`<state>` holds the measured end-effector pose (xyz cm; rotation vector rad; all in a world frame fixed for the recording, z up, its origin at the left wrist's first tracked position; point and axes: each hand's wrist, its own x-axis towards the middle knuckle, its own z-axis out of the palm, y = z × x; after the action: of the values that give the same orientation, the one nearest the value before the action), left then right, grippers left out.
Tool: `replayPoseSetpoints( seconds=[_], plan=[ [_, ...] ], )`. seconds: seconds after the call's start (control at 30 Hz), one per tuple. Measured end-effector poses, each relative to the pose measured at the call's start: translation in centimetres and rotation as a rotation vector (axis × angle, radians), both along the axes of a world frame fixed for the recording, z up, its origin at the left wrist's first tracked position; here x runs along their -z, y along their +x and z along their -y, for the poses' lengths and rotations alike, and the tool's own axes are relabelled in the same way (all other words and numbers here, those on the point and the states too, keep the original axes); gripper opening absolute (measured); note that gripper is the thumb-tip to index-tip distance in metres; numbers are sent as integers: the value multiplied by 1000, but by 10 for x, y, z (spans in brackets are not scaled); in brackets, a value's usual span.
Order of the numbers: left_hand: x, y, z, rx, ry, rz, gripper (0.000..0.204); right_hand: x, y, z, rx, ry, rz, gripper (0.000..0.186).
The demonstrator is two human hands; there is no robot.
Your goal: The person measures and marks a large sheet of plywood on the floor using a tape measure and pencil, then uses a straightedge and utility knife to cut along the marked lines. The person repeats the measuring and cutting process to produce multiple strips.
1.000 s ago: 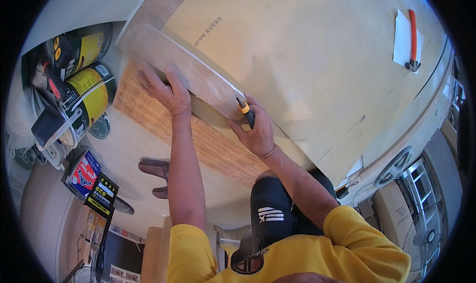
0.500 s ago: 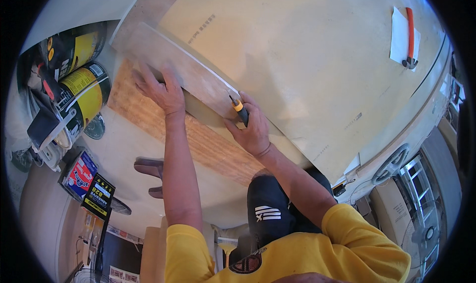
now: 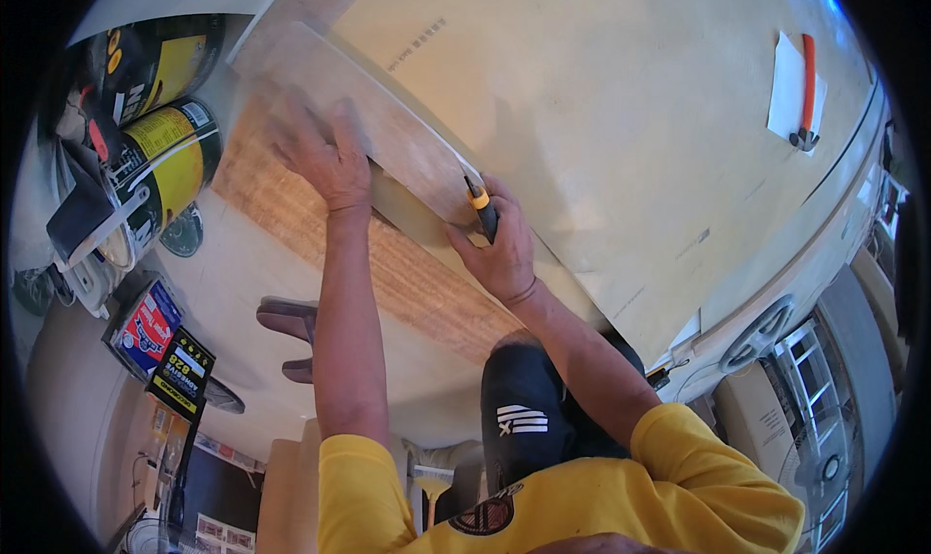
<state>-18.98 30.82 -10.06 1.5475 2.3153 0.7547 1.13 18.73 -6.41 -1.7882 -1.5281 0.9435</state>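
A long pale strip point(image 3: 402, 137) lies slantwise over the large cream sheet, one white edge facing away from me. My left hand point(image 3: 330, 166) is beside the strip's near edge, fingers spread and blurred by motion, above a brown wood-grain strip point(image 3: 407, 287). In my right hand point(image 3: 502, 248) is a black-handled cutter point(image 3: 482, 210) with an orange collar, its thin dark tip pointing away. The right fingers reach over the pale strip's far edge, with the thumb on its near side.
The cream sheet point(image 3: 621, 117) spreads across the far right, bearing an orange-handled tool point(image 3: 809, 88) on white paper. Yellow-and-black cans point(image 3: 175, 156) stand at the left. Below them are a red-and-blue tin point(image 3: 147, 323), a black-and-yellow tin point(image 3: 184, 370) and sandals point(image 3: 289, 323).
The view has shifted slightly. My left hand's fingers are blurred in both frames, and my right hand still holds the cutter at the pale strip.
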Motion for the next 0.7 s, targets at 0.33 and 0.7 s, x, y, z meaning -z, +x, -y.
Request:
replayPoseSetpoints(
  seconds=[0.33,0.7],
  plan=[
    [-3,7,3,-16,-51,-16,67,4,1,3,-1,41,5,55],
    [-12,74,-19,-384,-236,-93,53,-8,4,-9,-47,-26,-24,56]
  ],
)
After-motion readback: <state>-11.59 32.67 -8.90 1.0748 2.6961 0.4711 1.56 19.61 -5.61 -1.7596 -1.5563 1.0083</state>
